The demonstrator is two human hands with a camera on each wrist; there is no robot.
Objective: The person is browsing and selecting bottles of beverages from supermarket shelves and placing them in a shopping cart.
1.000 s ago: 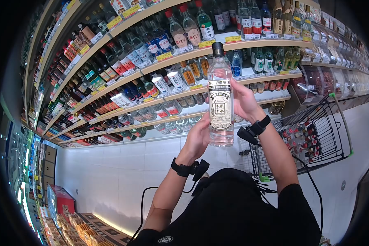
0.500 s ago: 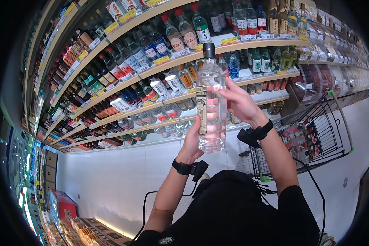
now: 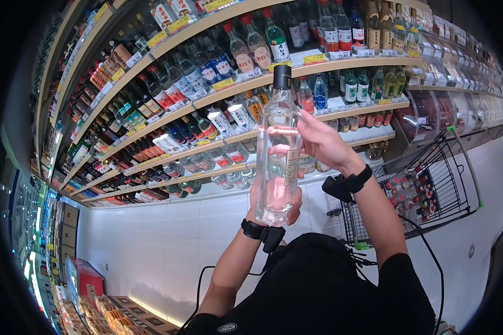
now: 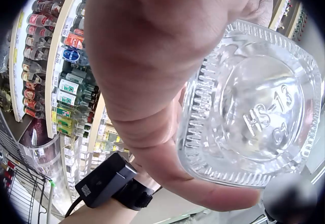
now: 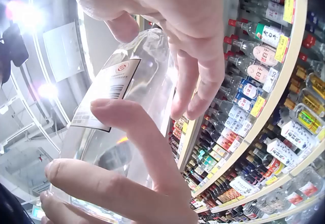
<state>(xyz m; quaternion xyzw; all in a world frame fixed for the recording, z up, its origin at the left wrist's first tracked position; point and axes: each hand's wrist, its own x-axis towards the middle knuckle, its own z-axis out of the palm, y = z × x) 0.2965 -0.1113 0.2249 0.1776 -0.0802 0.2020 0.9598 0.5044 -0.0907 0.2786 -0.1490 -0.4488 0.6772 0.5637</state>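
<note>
A clear glass liquor bottle [image 3: 275,173] with a black cap [image 3: 282,77] stands nearly upright before me. My left hand [image 3: 296,204] grips its lower part, fingers curled round the glass. Seen from the left wrist, the ribbed base [image 4: 254,104] carries raised lettering. Higher up, my right hand [image 3: 328,144] holds the bottle's right side near the shoulder. Its thumb and fingers lie on either side of the glass in the right wrist view. A pale back label [image 5: 104,97] with a barcode faces up there, a left fingertip over its edge.
Curved shelves [image 3: 313,68] packed with bottles and price tags stretch ahead and to the left. At the right, a shopping cart [image 3: 458,162] holds several bottles. Clear bulk bins [image 3: 422,114] stand behind it. Packaged baked goods [image 3: 114,321] sit at the lower left.
The bottle has turned about its long axis, so its ornate front label has swung out of sight. It also sits slightly lower and further left. My left hand has wrapped further round the base.
</note>
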